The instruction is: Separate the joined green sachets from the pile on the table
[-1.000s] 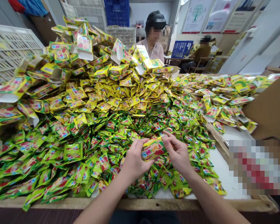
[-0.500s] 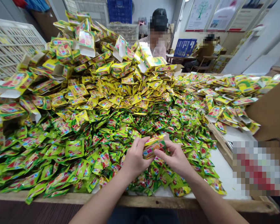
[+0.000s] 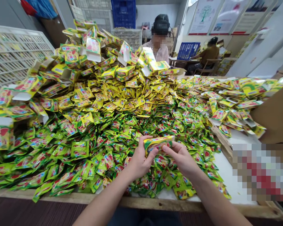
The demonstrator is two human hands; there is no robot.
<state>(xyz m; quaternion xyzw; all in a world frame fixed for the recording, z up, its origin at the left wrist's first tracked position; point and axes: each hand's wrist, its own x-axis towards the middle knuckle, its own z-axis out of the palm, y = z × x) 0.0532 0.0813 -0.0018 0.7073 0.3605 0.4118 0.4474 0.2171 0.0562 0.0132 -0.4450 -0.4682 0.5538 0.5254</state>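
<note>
A small yellow and green printed carton (image 3: 157, 144) is held between both hands above the heap of sachets. My left hand (image 3: 142, 158) grips its left end, thumb across the front face. On the right end, my right hand (image 3: 179, 155) has its thumb on the front and its fingers behind. The carton's right end is partly hidden by those fingers. Beneath and around the hands lie many green sachets (image 3: 80, 149). Farther back, yellow sachets (image 3: 122, 102) form a higher bank.
Printed cartons (image 3: 70, 55), some with open flaps, are piled high at the back left; more cartons (image 3: 219, 114) lie right of a wooden divider (image 3: 221, 139). A white crate (image 3: 16, 53) stands left, a cardboard box (image 3: 273, 116) right. One person (image 3: 159, 47) sits opposite, another (image 3: 209, 55) farther back.
The carton has turned in my hands, so a different printed face shows. Both hands stay closed on it. The whole view has shifted slightly.
</note>
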